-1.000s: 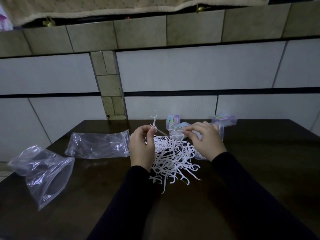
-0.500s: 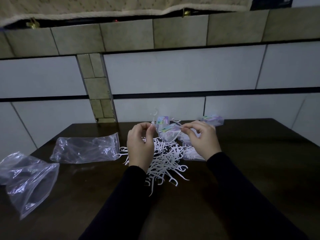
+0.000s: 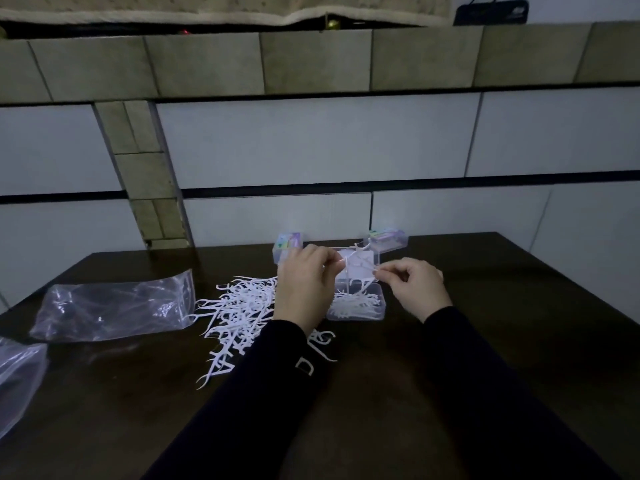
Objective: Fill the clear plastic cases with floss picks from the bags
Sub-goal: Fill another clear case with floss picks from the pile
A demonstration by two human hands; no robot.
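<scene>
A few white floss picks (image 3: 356, 271) are pinched between the left hand (image 3: 303, 289) and the right hand (image 3: 417, 289), each grip closed narrowly on them, just above an open clear case (image 3: 356, 304) in which some picks already lie. A loose pile of picks (image 3: 239, 313) is spread on the dark desk (image 3: 502, 323) left of the case. Two more cases (image 3: 289, 245) are seen behind the hands, and two clear bags (image 3: 114, 306) are lying well to the left.
</scene>
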